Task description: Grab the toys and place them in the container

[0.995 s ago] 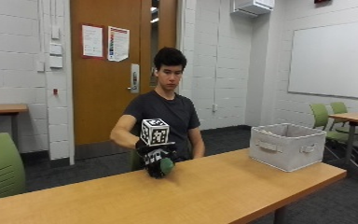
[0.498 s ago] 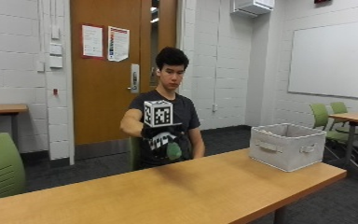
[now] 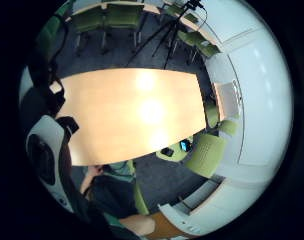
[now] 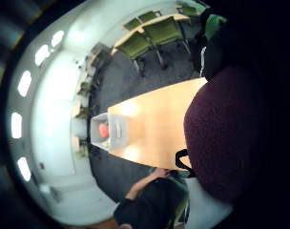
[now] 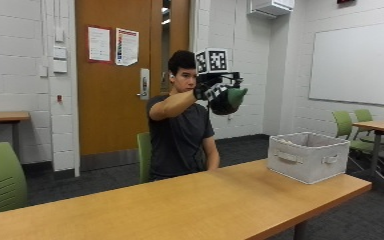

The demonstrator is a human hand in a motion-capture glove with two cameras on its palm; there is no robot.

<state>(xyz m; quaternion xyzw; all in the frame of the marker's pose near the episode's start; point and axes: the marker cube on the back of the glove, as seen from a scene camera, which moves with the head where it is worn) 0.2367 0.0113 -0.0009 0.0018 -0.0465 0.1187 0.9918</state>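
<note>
Seated person, black-gloved right hand raised at head height above the long wooden table, fingers curled round a dark plush toy with green end. Grey fabric container sits on the table's far end, well apart; something red lies inside it.

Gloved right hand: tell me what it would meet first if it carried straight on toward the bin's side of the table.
Nothing, probably: the right hand, gripping a plush toy, would pass above the container. Depth is unclear.

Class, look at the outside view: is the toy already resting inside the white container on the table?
No: the gloved right hand holds the toy raised at head height, well away from the white container.
</note>
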